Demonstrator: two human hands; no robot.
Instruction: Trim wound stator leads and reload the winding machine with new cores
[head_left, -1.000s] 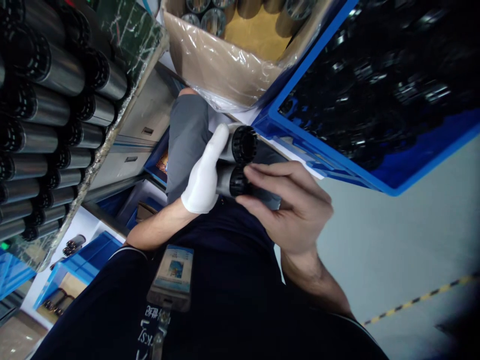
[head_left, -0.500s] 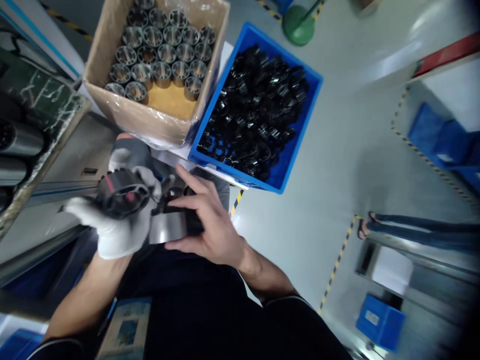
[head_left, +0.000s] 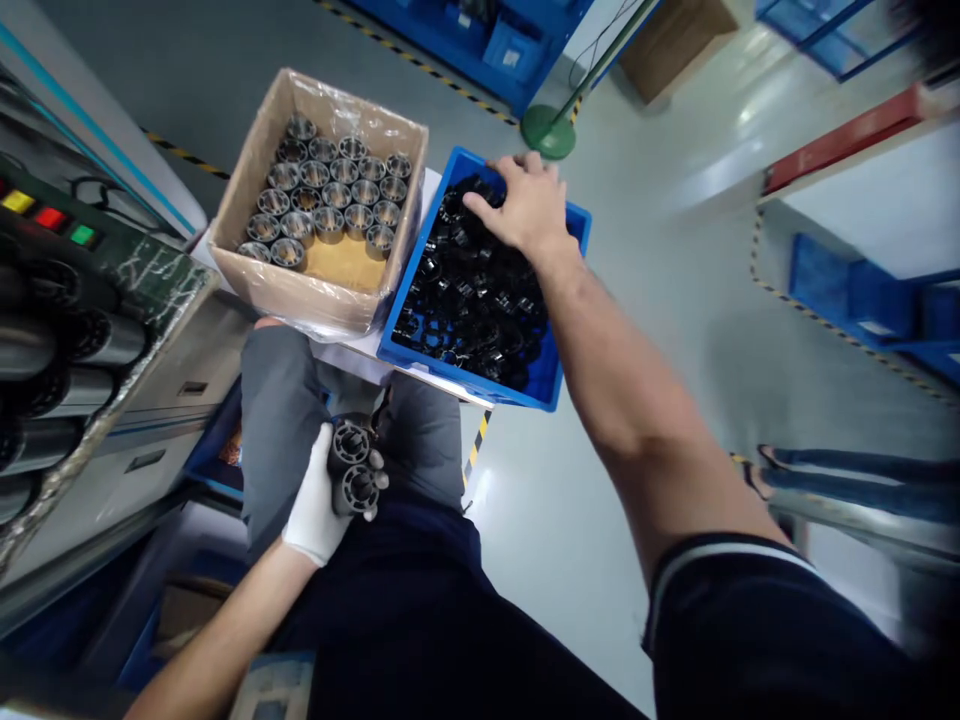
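Note:
My left hand (head_left: 319, 505), in a white glove, is closed around two short hollow metal cylinders (head_left: 355, 466) with notched, dark inner rims. They sit side by side above my lap, ends facing up. My bare right hand (head_left: 529, 205) is over the far end of a blue bin (head_left: 559, 375), thumb and fingers apart. Beneath it lies a heap of glossy black ring-shaped parts (head_left: 480, 290). Its fingertips are partly out of sight, and I cannot tell whether they touch a part.
A plastic-lined cardboard box (head_left: 300, 295) left of the bin holds rows of similar metal cylinders (head_left: 330, 195). Larger cylinders (head_left: 97, 335) lie on a bench at far left. A green stand base (head_left: 549, 130) is behind the bin. Another person's legs (head_left: 847, 465) show at right.
My right hand has left the cylinder near my lap and reached forward over the blue bin. My left hand has lowered, now with two cylinders upright together. The view has shifted.

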